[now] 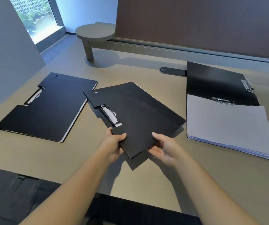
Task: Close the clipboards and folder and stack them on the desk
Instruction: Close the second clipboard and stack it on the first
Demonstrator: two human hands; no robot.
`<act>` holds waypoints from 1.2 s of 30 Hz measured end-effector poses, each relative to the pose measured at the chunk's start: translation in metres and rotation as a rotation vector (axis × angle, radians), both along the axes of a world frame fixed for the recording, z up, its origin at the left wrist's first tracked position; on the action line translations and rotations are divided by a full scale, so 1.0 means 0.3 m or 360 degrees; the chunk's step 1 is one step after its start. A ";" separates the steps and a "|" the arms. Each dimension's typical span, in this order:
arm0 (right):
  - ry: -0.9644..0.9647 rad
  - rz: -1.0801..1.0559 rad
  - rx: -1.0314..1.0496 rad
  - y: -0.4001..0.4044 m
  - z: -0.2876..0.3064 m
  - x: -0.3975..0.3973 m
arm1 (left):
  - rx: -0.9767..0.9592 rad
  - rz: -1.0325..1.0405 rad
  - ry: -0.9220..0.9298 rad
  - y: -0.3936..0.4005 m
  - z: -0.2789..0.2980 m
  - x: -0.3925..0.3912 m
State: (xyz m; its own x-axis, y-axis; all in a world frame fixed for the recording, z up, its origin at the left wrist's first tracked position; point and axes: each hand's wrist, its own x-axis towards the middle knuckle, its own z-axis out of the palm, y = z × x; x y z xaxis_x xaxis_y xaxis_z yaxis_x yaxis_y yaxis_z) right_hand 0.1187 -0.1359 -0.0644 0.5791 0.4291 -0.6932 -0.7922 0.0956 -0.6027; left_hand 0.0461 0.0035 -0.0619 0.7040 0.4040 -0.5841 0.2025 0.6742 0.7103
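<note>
A closed black clipboard (140, 114) is lifted a little above the beige desk (65, 159) at the centre, tilted, its metal clip showing through a cut-out. My left hand (114, 143) grips its near corner from the left and my right hand (164, 146) holds the same corner from the right. A second closed black clipboard (49, 106) lies flat on the desk to the left. On the right, a black folder (211, 82) lies open, its cover flipped back, with a thick stack of white paper (228, 125) under its clips.
A round grey stool-like side table (94, 32) stands beyond the desk's far edge. A dark cable cover (172, 71) sits in the desk near the folder. A brown partition (195, 21) runs along the back. The desk's near edge meets dark floor.
</note>
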 end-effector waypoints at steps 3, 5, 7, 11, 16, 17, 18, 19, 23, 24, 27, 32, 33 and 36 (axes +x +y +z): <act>0.0046 -0.0429 0.0091 0.025 0.002 0.032 | 0.0093 -0.0119 0.0055 0.114 0.026 -0.057; 0.0015 -0.0603 0.0075 0.071 0.005 0.047 | 0.0121 -0.0210 0.0066 0.213 0.044 -0.103; -0.0093 -0.0640 -0.0012 0.125 0.007 0.047 | 0.0136 -0.0295 0.0083 0.313 0.046 -0.145; -0.0349 -0.0475 -0.0238 0.285 0.001 -0.006 | 0.0128 -0.0355 0.0158 0.537 0.033 -0.223; -0.0395 -0.0194 -0.0544 0.500 -0.030 -0.105 | 0.0193 -0.0474 0.0305 0.816 0.020 -0.307; -0.0396 -0.0143 -0.0594 0.537 -0.038 -0.116 | 0.0235 -0.0479 0.0336 0.861 0.020 -0.318; -0.0406 -0.0081 -0.0630 0.577 -0.041 -0.125 | 0.0286 -0.0462 0.0357 0.907 0.021 -0.327; -0.0427 -0.0015 -0.0660 0.612 -0.042 -0.133 | 0.0348 -0.0425 0.0368 0.944 0.020 -0.332; -0.0581 0.0152 -0.0737 0.748 -0.054 -0.155 | 0.0722 -0.0178 0.0469 1.073 -0.012 -0.329; -0.0623 0.0177 -0.0766 0.775 -0.061 -0.161 | 0.0822 -0.0153 0.0505 1.093 -0.025 -0.325; -0.0706 0.0248 -0.0871 0.831 -0.091 -0.182 | 0.1136 -0.0151 0.0666 1.126 -0.058 -0.323; -0.0661 0.0241 -0.0891 0.857 -0.102 -0.184 | 0.1738 -0.0286 0.0904 1.134 -0.061 -0.316; -0.0668 0.0234 -0.0892 0.853 -0.099 -0.181 | 0.1836 -0.0325 0.0940 1.126 -0.052 -0.308; -0.0683 0.0189 -0.0867 0.814 -0.100 -0.169 | 0.1950 -0.0404 0.0915 1.086 -0.028 -0.275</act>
